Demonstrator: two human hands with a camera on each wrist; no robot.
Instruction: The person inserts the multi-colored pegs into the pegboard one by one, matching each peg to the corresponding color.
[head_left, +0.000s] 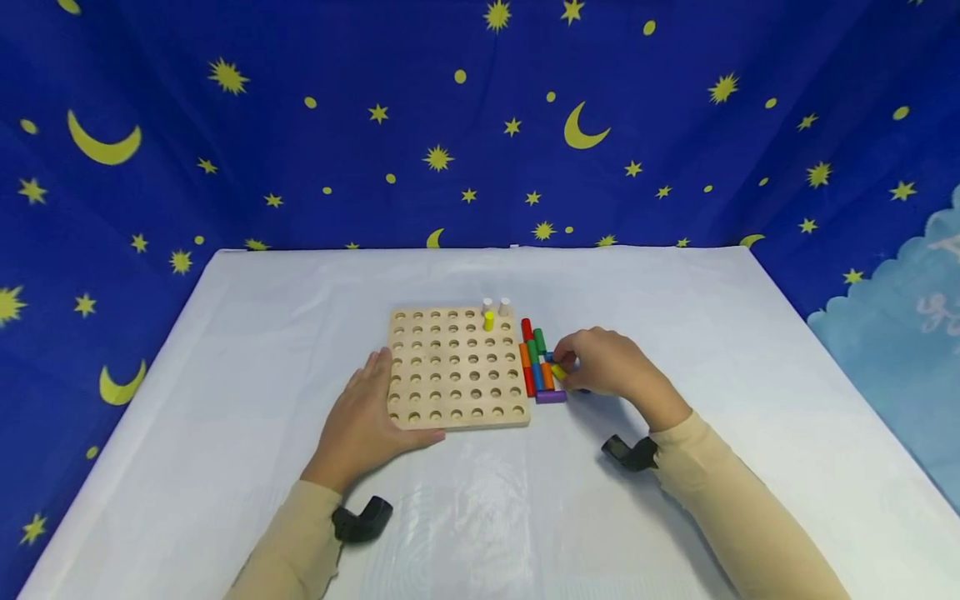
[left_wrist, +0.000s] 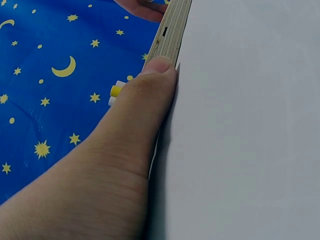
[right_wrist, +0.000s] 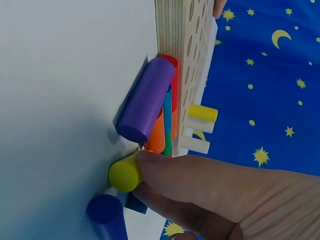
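Observation:
A square wooden pegboard (head_left: pixel 435 367) with rows of round holes lies on the table. Two white pegs (head_left: pixel 505 307) and one yellow peg (head_left: pixel 489 322) stand upright at its far right corner. My left hand (head_left: pixel 360 421) rests against the board's left side and near left corner, fingers extended and thumb (left_wrist: pixel 159 65) along the near edge. Right of the board, my right hand (head_left: pixel 611 367) pinches another yellow peg (right_wrist: pixel 125 173) between thumb and finger, low among the loose pegs. A purple peg (right_wrist: pixel 146 99) and a dark blue peg (right_wrist: pixel 106 212) lie close by.
Beside the board's right edge lie several loose pegs, among them red (head_left: pixel 527 329), green (head_left: pixel 540 341) and orange (head_left: pixel 548 376) ones. The white-covered table (head_left: pixel 300 292) ends at a blue star-and-moon cloth (head_left: pixel 360 108). A black bracket (head_left: pixel 630 452) juts from the right wrist.

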